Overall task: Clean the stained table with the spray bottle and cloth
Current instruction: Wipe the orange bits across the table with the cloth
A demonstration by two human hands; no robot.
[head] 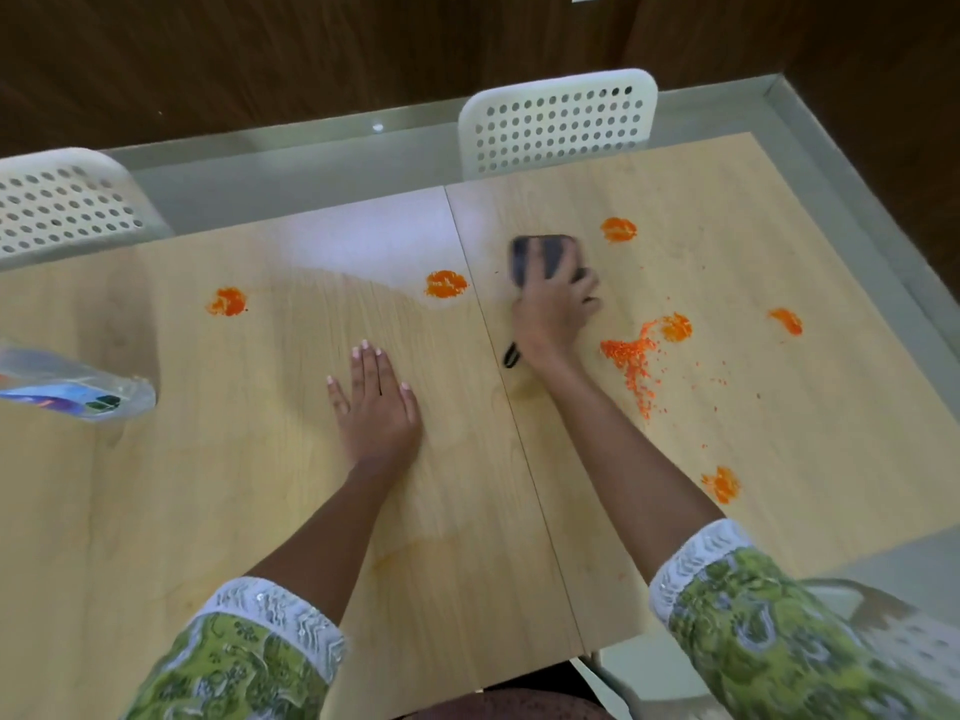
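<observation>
Head view: I see the right hand (553, 309) gripping a dark cloth (543, 258), pressed flat on the table (234, 485) just right of the centre seam (498, 356). Motion blur there, so I'd judge it's mid-wipe. The left hand (376, 402) lies flat and relaxed, fingers straight, palm down just left of the seam, holding nothing; looks like bracing. The spray bottle (72, 384) lies on its side well left of the seam, near the table's left edge.

Progress, my read: early. One orange stain (445, 284) sits just left of the seam, another (227, 301) further left. Right of the seam I count four more blotches, plus a smeared patch with scattered crumbs (636, 356) beside the right wrist. Can't tell whether any area is sprayed. Nearly all the wiping remains.
</observation>
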